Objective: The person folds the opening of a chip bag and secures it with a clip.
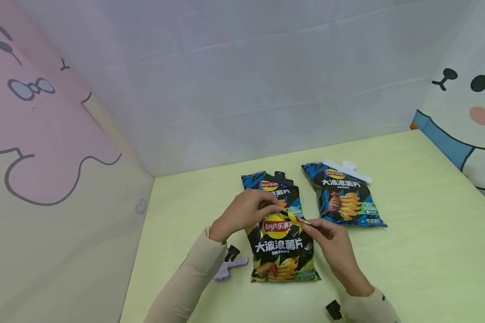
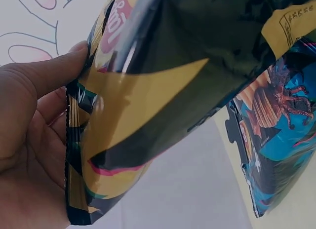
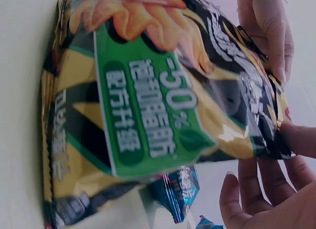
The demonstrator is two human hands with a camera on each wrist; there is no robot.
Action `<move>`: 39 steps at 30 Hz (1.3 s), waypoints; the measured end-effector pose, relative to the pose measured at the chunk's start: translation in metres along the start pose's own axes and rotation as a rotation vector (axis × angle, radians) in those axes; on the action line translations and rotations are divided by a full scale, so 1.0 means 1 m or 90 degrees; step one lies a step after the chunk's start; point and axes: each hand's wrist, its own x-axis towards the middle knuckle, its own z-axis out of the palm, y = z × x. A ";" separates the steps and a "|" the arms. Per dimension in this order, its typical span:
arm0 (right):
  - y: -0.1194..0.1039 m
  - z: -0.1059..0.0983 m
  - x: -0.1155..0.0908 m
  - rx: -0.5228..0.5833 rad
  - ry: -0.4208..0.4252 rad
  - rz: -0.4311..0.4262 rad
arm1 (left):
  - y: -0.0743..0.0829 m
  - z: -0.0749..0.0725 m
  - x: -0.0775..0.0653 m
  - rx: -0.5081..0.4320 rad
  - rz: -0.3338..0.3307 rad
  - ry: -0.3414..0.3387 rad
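Observation:
A black and yellow Lay's potato chip bag [image 1: 280, 246] is held by its top edge, front facing me. My left hand [image 1: 246, 208] pinches that edge toward its left part. At the top right corner, my right hand [image 1: 335, 246] pinches the bag between thumb and fingers. The top edge looks folded over between the hands. In the left wrist view the thumb presses on the sealed edge of the chip bag [image 2: 143, 115]. The right wrist view shows the bag's puffed front [image 3: 158, 110], with both hands at its top.
Behind the held bag lies a blue chip bag [image 1: 252, 180] with a black bag clip [image 1: 280, 179] on its top. Another blue chip bag [image 1: 341, 204], topped by a white clip [image 1: 347, 169], lies to the right. A purple clip [image 1: 230, 267] rests near my left forearm. Printed curtains surround the table.

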 end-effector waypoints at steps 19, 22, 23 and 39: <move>-0.003 0.010 0.005 -0.003 -0.008 -0.083 | 0.004 0.002 -0.001 0.030 0.019 0.020; -0.004 0.011 0.005 -0.003 0.006 -0.079 | 0.002 0.001 -0.004 0.023 -0.002 0.025; -0.004 0.010 0.005 -0.003 0.010 -0.079 | 0.001 0.001 -0.004 0.020 -0.009 0.029; -0.001 0.006 0.003 -0.039 0.018 -0.040 | -0.009 0.008 -0.012 -0.020 -0.014 0.127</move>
